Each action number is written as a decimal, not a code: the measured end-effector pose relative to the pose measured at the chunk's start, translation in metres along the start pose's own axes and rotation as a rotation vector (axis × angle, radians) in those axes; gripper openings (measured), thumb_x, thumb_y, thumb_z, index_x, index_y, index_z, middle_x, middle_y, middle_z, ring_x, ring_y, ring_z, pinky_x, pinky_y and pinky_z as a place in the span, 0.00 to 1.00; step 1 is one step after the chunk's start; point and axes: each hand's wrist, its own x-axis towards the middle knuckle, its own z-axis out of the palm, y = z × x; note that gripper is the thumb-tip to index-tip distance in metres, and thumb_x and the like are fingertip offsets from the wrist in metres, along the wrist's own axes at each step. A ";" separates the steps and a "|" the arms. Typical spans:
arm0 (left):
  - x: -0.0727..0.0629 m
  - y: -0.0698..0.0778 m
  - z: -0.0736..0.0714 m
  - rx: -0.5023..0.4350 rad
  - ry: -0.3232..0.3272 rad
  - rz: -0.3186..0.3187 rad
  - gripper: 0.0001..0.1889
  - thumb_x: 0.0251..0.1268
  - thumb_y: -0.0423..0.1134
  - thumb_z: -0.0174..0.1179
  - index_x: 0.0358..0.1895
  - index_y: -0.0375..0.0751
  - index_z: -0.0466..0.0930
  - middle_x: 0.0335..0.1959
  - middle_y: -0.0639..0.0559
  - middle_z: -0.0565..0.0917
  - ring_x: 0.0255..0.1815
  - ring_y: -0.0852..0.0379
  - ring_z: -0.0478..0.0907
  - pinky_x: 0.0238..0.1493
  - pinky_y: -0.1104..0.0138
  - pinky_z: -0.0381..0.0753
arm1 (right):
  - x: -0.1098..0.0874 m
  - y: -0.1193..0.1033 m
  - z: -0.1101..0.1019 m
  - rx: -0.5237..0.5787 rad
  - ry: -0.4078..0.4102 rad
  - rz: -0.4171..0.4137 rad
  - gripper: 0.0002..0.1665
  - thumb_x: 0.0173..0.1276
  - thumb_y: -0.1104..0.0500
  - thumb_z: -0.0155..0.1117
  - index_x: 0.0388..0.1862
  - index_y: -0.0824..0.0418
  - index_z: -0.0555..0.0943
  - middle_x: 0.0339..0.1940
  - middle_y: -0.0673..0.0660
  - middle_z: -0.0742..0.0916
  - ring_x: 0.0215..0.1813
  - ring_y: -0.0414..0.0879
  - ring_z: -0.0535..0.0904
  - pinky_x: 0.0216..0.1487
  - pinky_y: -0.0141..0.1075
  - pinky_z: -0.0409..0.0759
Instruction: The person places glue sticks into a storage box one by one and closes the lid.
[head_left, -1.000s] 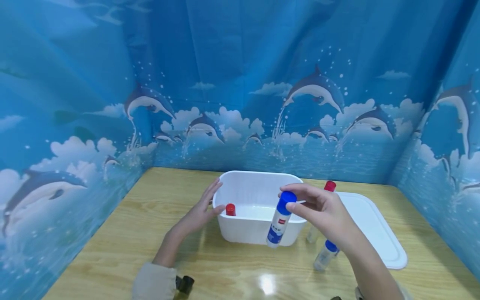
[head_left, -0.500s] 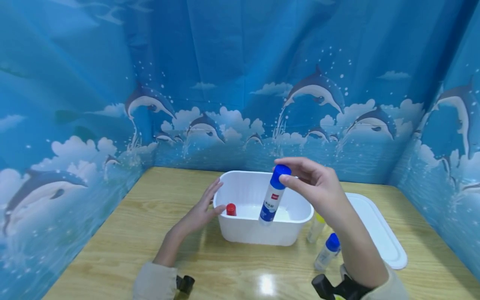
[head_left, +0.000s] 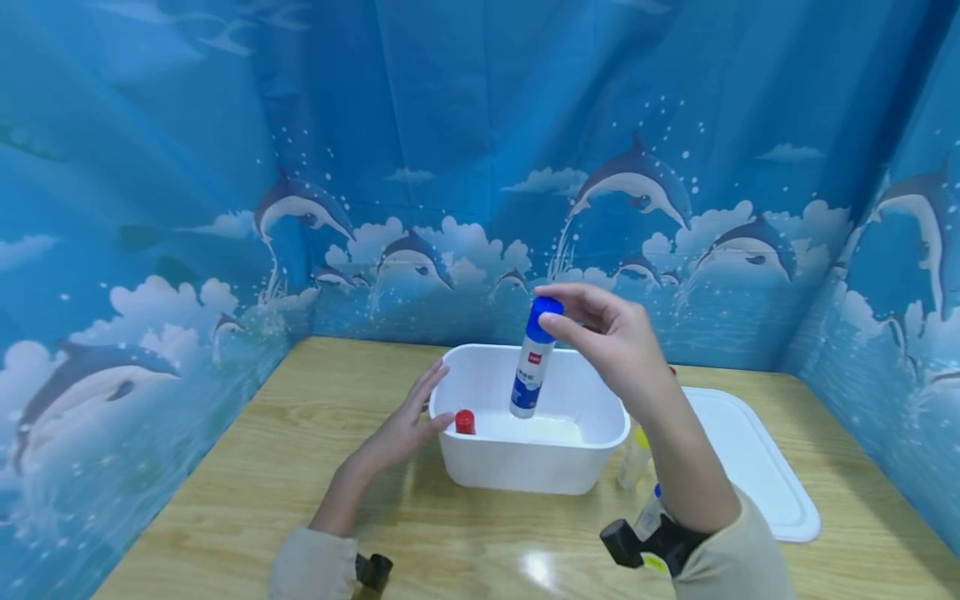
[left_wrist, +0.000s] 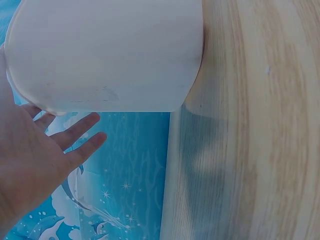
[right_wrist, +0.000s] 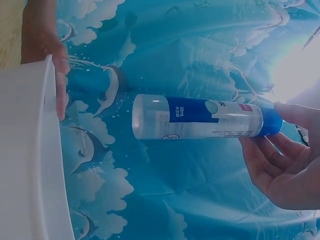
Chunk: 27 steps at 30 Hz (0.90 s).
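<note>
A clear glue bottle (head_left: 528,375) with a blue cap is pinched at its cap by my right hand (head_left: 611,337), thumb on the near side. It hangs slightly tilted, bottom end down, over the white plastic bin (head_left: 517,467). In the right wrist view the whole bottle (right_wrist: 200,117) shows, apart from the bin wall (right_wrist: 20,150). My left hand (head_left: 405,429) rests at the bin's left end with the thumb by the front rim. The left wrist view shows its fingers (left_wrist: 80,130) straight and spread. Inside the bin, a red cap (head_left: 465,422) stands near the left front corner.
Right of the bin stand a yellow-capped bottle (head_left: 634,460) and a blue-capped bottle (head_left: 648,515), partly covered by my right wrist. A red cap (head_left: 672,370) peeks from behind my right forearm. The white lid (head_left: 757,475) lies at the right; a dolphin-print curtain (head_left: 480,167) encloses the table.
My right hand has raised the glue bottle and carried it left and away from me, from in front of the bin to above its opening. The left hand has stayed put.
</note>
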 end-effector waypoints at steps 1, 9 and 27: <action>0.000 0.000 0.000 -0.003 0.002 -0.007 0.35 0.66 0.48 0.53 0.72 0.61 0.45 0.73 0.62 0.40 0.71 0.46 0.42 0.61 0.46 0.58 | 0.002 0.001 0.001 -0.002 0.001 0.000 0.23 0.64 0.49 0.61 0.55 0.57 0.77 0.47 0.54 0.81 0.49 0.45 0.77 0.50 0.38 0.76; 0.000 -0.002 0.000 -0.012 0.004 0.030 0.35 0.67 0.44 0.52 0.73 0.56 0.45 0.73 0.58 0.40 0.71 0.45 0.42 0.62 0.48 0.58 | 0.011 0.015 0.010 -0.002 -0.019 0.047 0.23 0.63 0.50 0.62 0.56 0.56 0.77 0.47 0.55 0.81 0.49 0.46 0.77 0.49 0.41 0.77; 0.000 -0.001 -0.001 -0.025 -0.012 0.052 0.36 0.67 0.43 0.53 0.73 0.49 0.43 0.73 0.51 0.39 0.70 0.43 0.44 0.62 0.48 0.58 | 0.015 0.061 0.037 0.027 -0.073 0.190 0.22 0.64 0.50 0.62 0.56 0.56 0.77 0.47 0.56 0.81 0.50 0.49 0.76 0.51 0.47 0.75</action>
